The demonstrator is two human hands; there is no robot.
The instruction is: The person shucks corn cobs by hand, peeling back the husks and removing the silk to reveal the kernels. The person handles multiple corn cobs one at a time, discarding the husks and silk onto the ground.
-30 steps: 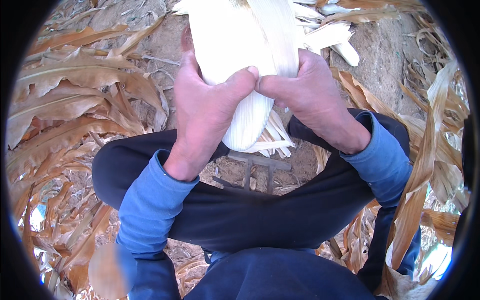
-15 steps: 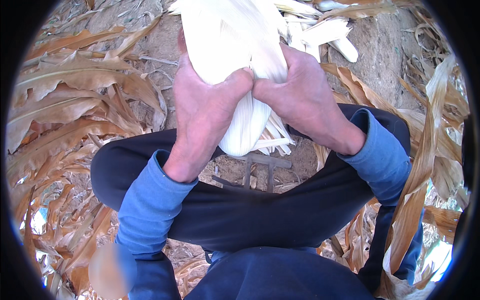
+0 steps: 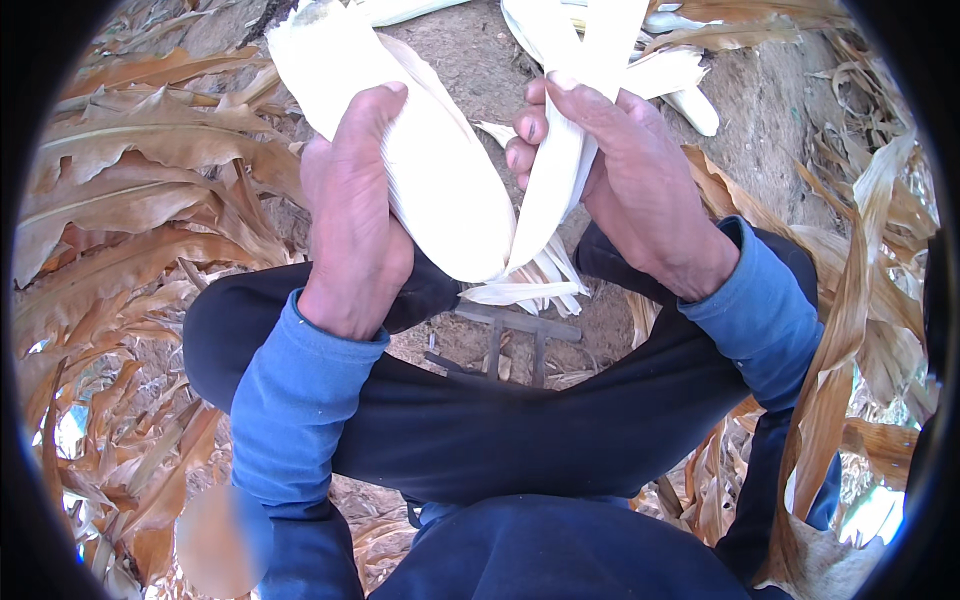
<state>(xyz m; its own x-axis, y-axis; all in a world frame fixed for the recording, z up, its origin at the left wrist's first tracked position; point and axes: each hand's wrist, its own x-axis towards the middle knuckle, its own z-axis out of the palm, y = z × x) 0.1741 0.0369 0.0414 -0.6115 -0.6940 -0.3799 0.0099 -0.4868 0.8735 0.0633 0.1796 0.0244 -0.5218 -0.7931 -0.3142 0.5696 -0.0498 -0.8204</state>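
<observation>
My left hand [image 3: 352,215] is closed around an ear of corn [image 3: 435,165] wrapped in pale husk, its thumb lying along the top. The ear is tilted, its upper end toward the far left; bright light washes out its surface. In my right hand [image 3: 645,185] is a strip of corn husk [image 3: 552,185], pinched between thumb and curled fingers. That strip stands away from the ear at the top, and the two meet at the ear's lower end. No kernels can be made out.
Torn husk pieces [image 3: 530,285] lie on the soil just past my crossed legs [image 3: 500,420], beside a dark wooden frame [image 3: 515,322]. More pale husks [image 3: 690,105] rest at the far right. Dry corn leaves [image 3: 150,200] crowd the left, and a long one [image 3: 850,300] hangs on the right.
My hands, thumbs together before, have moved apart. The right hand has drawn a husk strip off to the right, while the left has tilted the ear to the left.
</observation>
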